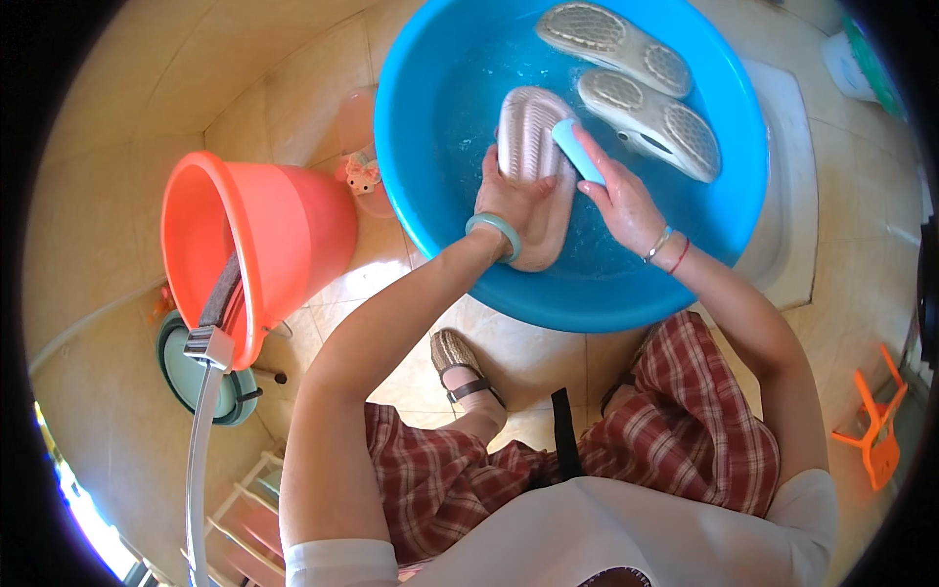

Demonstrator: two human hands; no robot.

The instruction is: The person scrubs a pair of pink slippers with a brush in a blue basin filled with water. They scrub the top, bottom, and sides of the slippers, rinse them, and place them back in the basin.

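Note:
Over a round blue basin [416, 191] of water, my left hand [515, 199] grips a pale pink slipper [535, 127], its ridged footbed facing up. The fingers go round the slipper's left edge and the thumb lies across it. A light blue brush [579, 152] is held in my right hand [626, 203], pressed against the slipper's upper right edge; its bristles are hidden. Two white shoes [616, 47] with patterned soles up lie at the basin's far right, the nearer white shoe [653, 122] close to my right hand.
A coral bucket [293, 220] stands left of the basin, with a flat mop [208, 344] leaning in it. A folded teal basin [196, 367] is behind the mop. A white floor tray [797, 186] lies right of the basin. An orange plastic stool or rack [875, 430] is at far right.

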